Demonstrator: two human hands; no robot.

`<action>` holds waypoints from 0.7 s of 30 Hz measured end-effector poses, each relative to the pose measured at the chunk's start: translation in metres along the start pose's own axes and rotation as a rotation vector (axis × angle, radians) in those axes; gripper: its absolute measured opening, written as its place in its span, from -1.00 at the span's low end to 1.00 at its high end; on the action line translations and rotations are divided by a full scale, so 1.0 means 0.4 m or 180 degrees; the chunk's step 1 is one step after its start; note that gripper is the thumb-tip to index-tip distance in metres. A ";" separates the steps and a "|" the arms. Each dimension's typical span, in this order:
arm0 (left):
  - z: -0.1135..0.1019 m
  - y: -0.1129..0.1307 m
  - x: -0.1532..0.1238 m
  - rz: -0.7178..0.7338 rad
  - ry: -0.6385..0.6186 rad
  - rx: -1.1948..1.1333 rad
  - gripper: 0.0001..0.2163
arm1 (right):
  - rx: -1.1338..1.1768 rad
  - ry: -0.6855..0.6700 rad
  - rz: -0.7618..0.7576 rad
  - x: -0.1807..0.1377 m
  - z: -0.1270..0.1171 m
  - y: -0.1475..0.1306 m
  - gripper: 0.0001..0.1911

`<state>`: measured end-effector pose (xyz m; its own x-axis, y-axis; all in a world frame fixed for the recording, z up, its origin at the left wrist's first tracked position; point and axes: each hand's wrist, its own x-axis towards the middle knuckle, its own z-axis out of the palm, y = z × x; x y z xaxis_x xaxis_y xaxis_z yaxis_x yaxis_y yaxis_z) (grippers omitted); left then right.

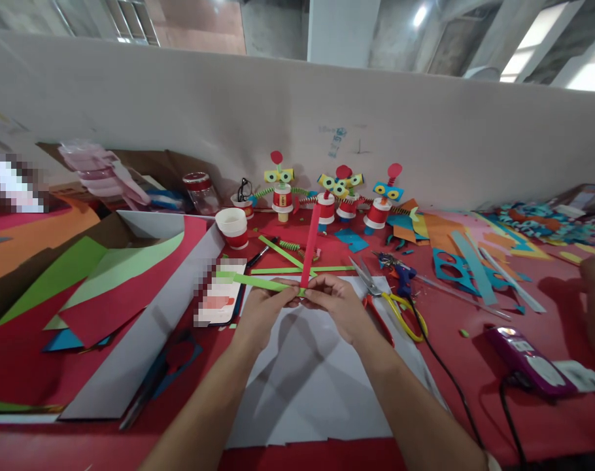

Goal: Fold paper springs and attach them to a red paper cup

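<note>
Head view: red strip [310,245] points away, green strip [258,282] crosswise.

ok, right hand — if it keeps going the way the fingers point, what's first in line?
The right hand points left, fingertips at the crossed red strip and green strip. Straight on, it would meet the left hand first; they look nearly touching, though depth is unclear.

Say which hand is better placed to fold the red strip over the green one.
Right, probably. The right hand pinches the crossing where the red strip stands up from its fingertips. The left hand is shut on the green strip, which runs off to the left, and steadies it.
</note>
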<state>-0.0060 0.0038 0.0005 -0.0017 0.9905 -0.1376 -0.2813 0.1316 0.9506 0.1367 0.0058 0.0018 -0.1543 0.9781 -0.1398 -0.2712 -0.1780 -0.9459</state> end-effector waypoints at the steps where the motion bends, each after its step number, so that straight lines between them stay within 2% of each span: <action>1: 0.000 0.000 -0.001 0.0008 -0.0024 -0.0009 -0.84 | 0.0065 -0.0012 0.0014 0.001 -0.001 0.000 -0.75; 11: 0.001 -0.012 0.002 0.0028 -0.0089 -0.0200 -0.86 | 0.0526 0.0012 0.0203 0.006 -0.005 0.010 -0.74; 21: 0.000 -0.014 0.000 0.0045 -0.0134 -0.0393 -0.91 | 0.0689 -0.0045 0.0147 0.004 -0.004 0.017 -0.80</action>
<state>-0.0043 0.0032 -0.0047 0.0331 0.9934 -0.1101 -0.3976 0.1142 0.9104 0.1360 0.0063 -0.0055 -0.1841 0.9670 -0.1759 -0.4609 -0.2430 -0.8535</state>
